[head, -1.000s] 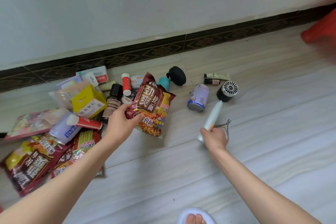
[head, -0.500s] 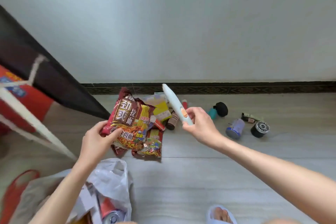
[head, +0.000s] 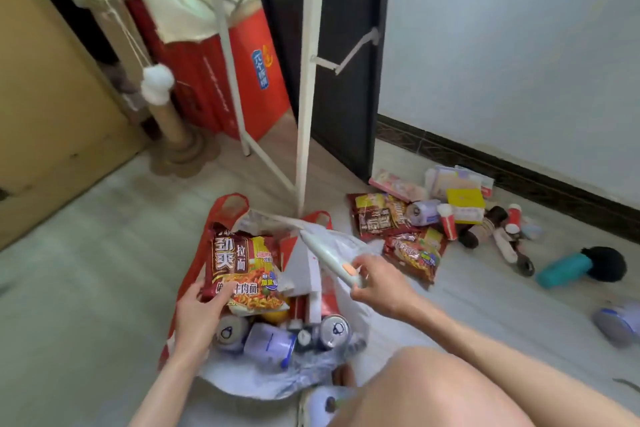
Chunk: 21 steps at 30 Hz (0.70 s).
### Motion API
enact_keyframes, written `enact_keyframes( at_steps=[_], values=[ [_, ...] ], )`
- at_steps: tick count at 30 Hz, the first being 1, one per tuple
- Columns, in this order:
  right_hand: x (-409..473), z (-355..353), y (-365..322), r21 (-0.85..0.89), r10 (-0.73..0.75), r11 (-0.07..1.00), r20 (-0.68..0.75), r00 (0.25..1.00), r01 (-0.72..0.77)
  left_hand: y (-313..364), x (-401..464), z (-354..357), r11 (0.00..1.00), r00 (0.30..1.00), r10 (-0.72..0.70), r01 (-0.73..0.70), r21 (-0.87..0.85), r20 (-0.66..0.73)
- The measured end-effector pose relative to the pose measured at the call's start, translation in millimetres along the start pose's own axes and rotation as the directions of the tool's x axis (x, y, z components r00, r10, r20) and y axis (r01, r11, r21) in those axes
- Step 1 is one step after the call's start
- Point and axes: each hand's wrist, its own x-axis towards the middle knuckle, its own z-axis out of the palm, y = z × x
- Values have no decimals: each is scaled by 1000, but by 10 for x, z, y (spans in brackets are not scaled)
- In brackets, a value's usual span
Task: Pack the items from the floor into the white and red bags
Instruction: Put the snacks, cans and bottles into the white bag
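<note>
The red bag point(head: 194, 274) sits open on the floor point(head: 86, 288) with the white bag point(head: 343, 246) crumpled just beside and partly over it; cans point(head: 334, 329) and a pale tub point(head: 270, 343) lie in the opening. Over the red bag's mouth the left hand point(head: 199, 314) grips the lower edge of a dark red noodle packet point(head: 240, 267) with large white characters and a picture of noodles. The right hand point(head: 381, 286) is curled round the end of a slim pale blue-white tool point(head: 329, 256) with an orange button, its tip pointing up-left above the bags.

A white rack leg point(head: 306, 80) stands at the far rim of the bags, a dark door point(head: 339, 45) behind it. To the right the remaining pile point(head: 426, 218) of packets, boxes and bottles lies near the skirting; bare floor opens to the left.

Half a second ago both hands held these things higher, in front of the wall, with the bags below; now they are down over the bags, and the view has swung left.
</note>
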Motion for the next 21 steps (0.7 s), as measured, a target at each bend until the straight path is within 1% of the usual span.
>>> enact_keyframes(
  at_steps=[3,5,8,12,14,17,19,21],
  values=[
    [149,354,-20,55,101,993,75,992,-105,-338,107,-80,993,993,-113,114,-20,22],
    [272,510,-65,87,132,986,102,986,-141,-437,174,-46,989,989,-143,144,-35,39],
    [479,690,-161,138,134,979,125,983,-151,-445,286,57,986,986,-161,163,-38,48],
    [681,909,-255,184,111,974,111,988,-130,-494,447,126,968,969,-245,246,-43,36],
    [719,972,-294,205,76,973,139,987,-104,-562,475,137,964,967,-254,252,79,9],
    [709,1017,-336,239,20,969,169,985,-60,-661,480,148,937,979,-203,202,284,-27],
    [669,1020,-325,240,-9,970,155,988,-29,-651,445,174,917,992,-104,121,379,-67],
    [611,989,-282,201,-44,979,130,991,18,-586,368,215,899,996,1,36,437,-84]
  ],
)
